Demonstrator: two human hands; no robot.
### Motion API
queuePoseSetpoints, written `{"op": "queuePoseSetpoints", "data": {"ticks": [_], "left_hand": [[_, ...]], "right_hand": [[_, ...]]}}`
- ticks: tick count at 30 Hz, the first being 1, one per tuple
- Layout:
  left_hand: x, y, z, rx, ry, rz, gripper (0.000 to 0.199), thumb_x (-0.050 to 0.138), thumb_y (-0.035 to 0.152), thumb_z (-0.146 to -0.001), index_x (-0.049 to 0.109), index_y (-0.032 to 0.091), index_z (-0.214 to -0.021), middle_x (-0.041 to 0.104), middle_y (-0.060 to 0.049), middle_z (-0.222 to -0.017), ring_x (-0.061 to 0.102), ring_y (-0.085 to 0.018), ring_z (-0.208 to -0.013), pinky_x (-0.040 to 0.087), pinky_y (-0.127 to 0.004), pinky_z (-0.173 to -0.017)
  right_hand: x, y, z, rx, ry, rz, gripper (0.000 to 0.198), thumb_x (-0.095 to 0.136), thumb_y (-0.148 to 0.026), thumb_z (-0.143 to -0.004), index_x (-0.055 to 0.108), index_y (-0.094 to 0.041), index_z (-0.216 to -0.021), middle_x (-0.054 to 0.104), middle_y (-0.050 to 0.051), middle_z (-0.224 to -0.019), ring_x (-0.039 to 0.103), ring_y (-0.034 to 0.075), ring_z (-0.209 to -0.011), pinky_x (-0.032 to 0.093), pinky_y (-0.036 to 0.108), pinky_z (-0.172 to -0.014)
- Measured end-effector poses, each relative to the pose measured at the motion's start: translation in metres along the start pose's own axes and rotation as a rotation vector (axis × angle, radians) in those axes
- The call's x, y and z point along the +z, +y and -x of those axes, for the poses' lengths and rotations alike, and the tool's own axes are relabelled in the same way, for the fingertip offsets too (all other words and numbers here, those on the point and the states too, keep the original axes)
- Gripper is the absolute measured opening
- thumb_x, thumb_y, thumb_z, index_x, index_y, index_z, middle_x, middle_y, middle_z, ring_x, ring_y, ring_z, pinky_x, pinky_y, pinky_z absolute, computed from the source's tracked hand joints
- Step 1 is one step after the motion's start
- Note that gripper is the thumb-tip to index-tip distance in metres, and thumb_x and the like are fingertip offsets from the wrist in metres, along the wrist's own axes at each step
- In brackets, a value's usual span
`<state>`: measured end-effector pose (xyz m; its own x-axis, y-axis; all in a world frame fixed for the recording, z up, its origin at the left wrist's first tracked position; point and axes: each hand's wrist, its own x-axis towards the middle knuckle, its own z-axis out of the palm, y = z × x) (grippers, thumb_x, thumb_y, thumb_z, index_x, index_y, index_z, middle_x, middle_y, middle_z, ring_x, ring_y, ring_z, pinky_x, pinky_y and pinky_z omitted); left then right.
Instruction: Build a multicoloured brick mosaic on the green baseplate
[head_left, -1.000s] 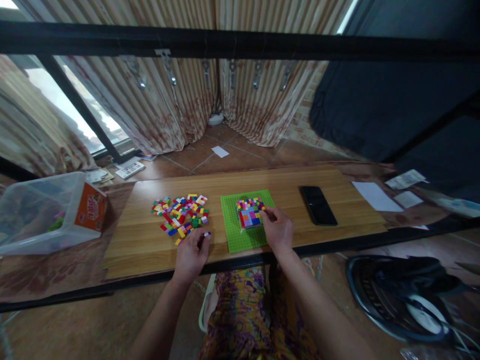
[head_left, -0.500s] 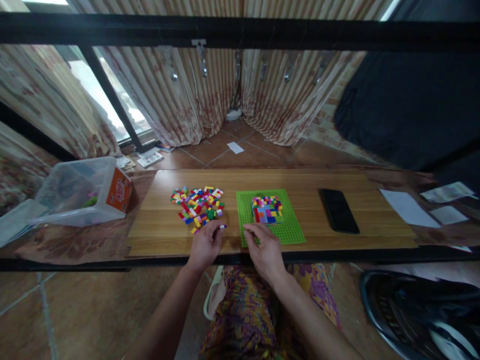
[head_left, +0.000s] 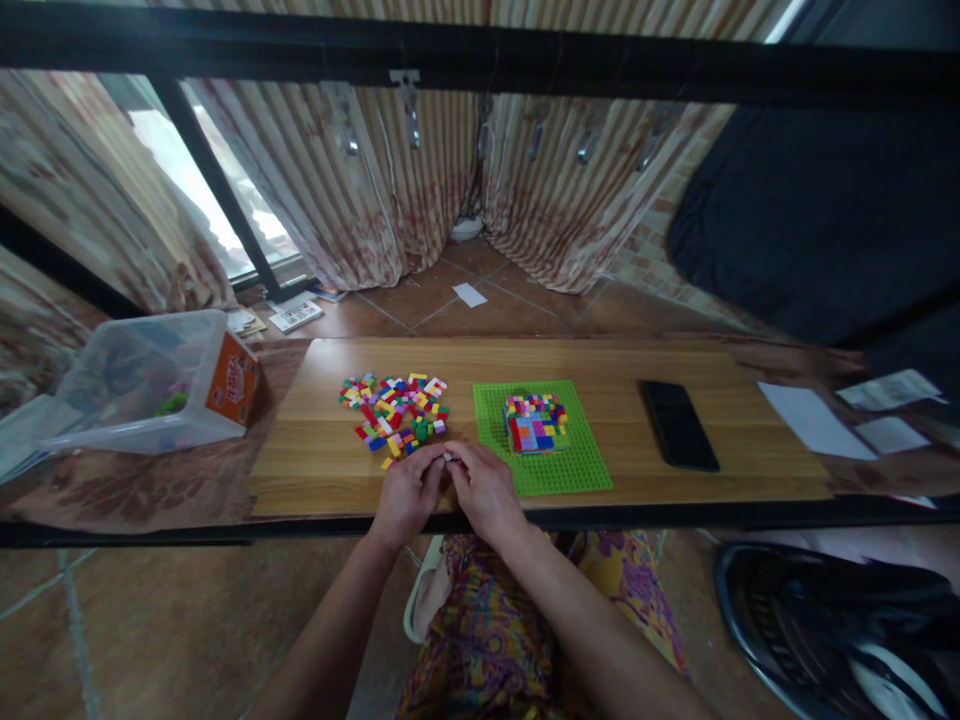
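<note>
The right hand is now meeting the left hand over a small brick, both pinching it beside the green baseplate on the bench

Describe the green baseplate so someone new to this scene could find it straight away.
Start at the long wooden board lying across the frame. Near its middle, between the loose pile of bricks and the black phone, lies the green baseplate. It is the only flat, studded green square, with a colourful brick block built on it.

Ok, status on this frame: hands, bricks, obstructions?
Left hand and right hand pinching one small brick together. Loose brick pile beyond them. Nothing between the hands and the pile.
</note>
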<state>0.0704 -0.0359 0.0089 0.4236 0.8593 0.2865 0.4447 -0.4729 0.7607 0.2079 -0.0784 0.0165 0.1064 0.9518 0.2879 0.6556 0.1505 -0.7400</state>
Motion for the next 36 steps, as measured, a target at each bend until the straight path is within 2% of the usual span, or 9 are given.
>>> {"op": "queuePoseSetpoints", "data": {"ticks": [5, 9, 12, 15, 19, 25, 31, 36], "left_hand": [[0.000, 0.001, 0.000, -0.027, -0.020, 0.043, 0.025, 0.048, 0.029, -0.093, 0.068, 0.022, -0.108, 0.075, -0.005, -0.105, 0.071, -0.019, -0.097, 0.056, -0.034, -0.090], [0.000, 0.002, 0.001, -0.055, -0.008, 0.060, 0.023, 0.053, 0.032, -0.092, 0.066, 0.020, -0.107, 0.074, -0.007, -0.105, 0.071, -0.019, -0.093, 0.058, -0.031, -0.084], [0.000, 0.002, 0.003, -0.056, -0.016, 0.040, 0.023, 0.055, 0.032, -0.090, 0.064, 0.020, -0.107, 0.074, -0.006, -0.098, 0.072, -0.018, -0.085, 0.058, -0.029, -0.076], [0.001, 0.000, 0.004, -0.047, -0.009, 0.007, 0.021, 0.056, 0.032, -0.089, 0.064, 0.020, -0.105, 0.075, -0.005, -0.093, 0.072, -0.018, -0.084, 0.057, -0.029, -0.076], [0.003, -0.001, 0.004, -0.062, -0.003, -0.014, 0.020, 0.056, 0.033, -0.089, 0.065, 0.020, -0.101, 0.075, -0.005, -0.093, 0.072, -0.018, -0.084, 0.056, -0.030, -0.077], [0.002, 0.002, 0.003, -0.066, -0.008, 0.004, 0.019, 0.056, 0.032, -0.089, 0.065, 0.021, -0.100, 0.075, -0.005, -0.094, 0.071, -0.018, -0.084, 0.056, -0.029, -0.077], [0.003, 0.002, 0.003, -0.064, -0.008, -0.002, 0.019, 0.056, 0.031, -0.088, 0.065, 0.020, -0.101, 0.075, -0.004, -0.090, 0.070, -0.017, -0.079, 0.055, -0.028, -0.074], [0.003, 0.001, 0.004, -0.040, 0.012, -0.012, 0.018, 0.056, 0.029, -0.088, 0.064, 0.019, -0.101, 0.074, -0.004, -0.088, 0.070, -0.015, -0.076, 0.055, -0.026, -0.072]], "right_hand": [[-0.001, 0.000, 0.002, 0.011, 0.001, -0.017, 0.036, 0.047, -0.013, -0.088, 0.067, -0.022, -0.117, 0.072, 0.008, -0.108, 0.065, 0.021, -0.100, 0.051, 0.036, -0.093], [-0.012, -0.003, 0.007, 0.040, 0.048, -0.059, 0.032, 0.048, -0.016, -0.088, 0.070, -0.021, -0.110, 0.072, 0.007, -0.097, 0.067, 0.021, -0.090, 0.053, 0.035, -0.084], [-0.031, 0.002, 0.017, 0.139, 0.169, -0.139, 0.025, 0.052, -0.022, -0.088, 0.073, -0.023, -0.101, 0.073, 0.005, -0.091, 0.067, 0.019, -0.082, 0.053, 0.031, -0.077], [-0.058, 0.018, 0.027, 0.280, 0.329, -0.187, 0.019, 0.059, -0.031, -0.085, 0.073, -0.022, -0.095, 0.074, 0.005, -0.091, 0.068, 0.019, -0.080, 0.054, 0.032, -0.075], [-0.093, 0.046, 0.031, 0.433, 0.508, -0.146, 0.025, 0.064, -0.040, -0.081, 0.073, -0.018, -0.090, 0.075, 0.007, -0.085, 0.068, 0.021, -0.075, 0.054, 0.034, -0.073], [-0.115, 0.065, 0.015, 0.334, 0.473, 0.041, 0.030, 0.060, -0.042, -0.084, 0.073, -0.016, -0.091, 0.075, 0.010, -0.086, 0.067, 0.021, -0.073, 0.052, 0.034, -0.070], [-0.114, 0.069, 0.006, 0.258, 0.436, 0.172, 0.032, 0.055, -0.039, -0.086, 0.074, -0.014, -0.092, 0.075, 0.012, -0.088, 0.067, 0.022, -0.072, 0.052, 0.035, -0.069], [-0.110, 0.071, 0.004, 0.263, 0.441, 0.194, 0.032, 0.054, -0.038, -0.085, 0.074, -0.014, -0.092, 0.075, 0.012, -0.087, 0.068, 0.022, -0.072, 0.052, 0.035, -0.070]]}}
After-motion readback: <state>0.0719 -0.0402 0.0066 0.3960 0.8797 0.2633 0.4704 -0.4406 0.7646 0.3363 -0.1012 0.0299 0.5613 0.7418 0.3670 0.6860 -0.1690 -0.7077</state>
